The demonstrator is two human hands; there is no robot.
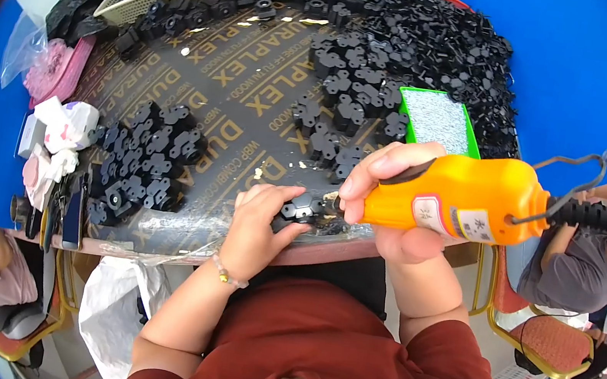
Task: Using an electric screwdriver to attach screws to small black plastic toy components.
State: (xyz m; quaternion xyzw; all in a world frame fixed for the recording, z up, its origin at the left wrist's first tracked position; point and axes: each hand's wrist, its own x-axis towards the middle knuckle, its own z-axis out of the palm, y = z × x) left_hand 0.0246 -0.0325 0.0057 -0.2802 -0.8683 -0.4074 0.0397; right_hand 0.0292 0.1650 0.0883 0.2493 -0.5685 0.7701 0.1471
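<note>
Near the table's front edge my left hand (257,218) is closed round a small black plastic part (302,206), thumb on the near side and fingers on the far side. My right hand (382,171) grips an orange electric screwdriver (466,193), held almost level with its front end pointing left at the part. Whether the tip touches the part cannot be made out. A dark cable leaves the tool's right end. Just beyond my right hand stands a green tray (405,112) of small silvery pieces that look like screws.
Clustered black parts (146,148) lie left of my left hand, with more black parts (354,80) ahead. A large heap of small black pieces (447,51) covers the far right. Baskets (123,7), tissues (68,125) and a phone (75,215) sit leftward. Other people sit at both sides.
</note>
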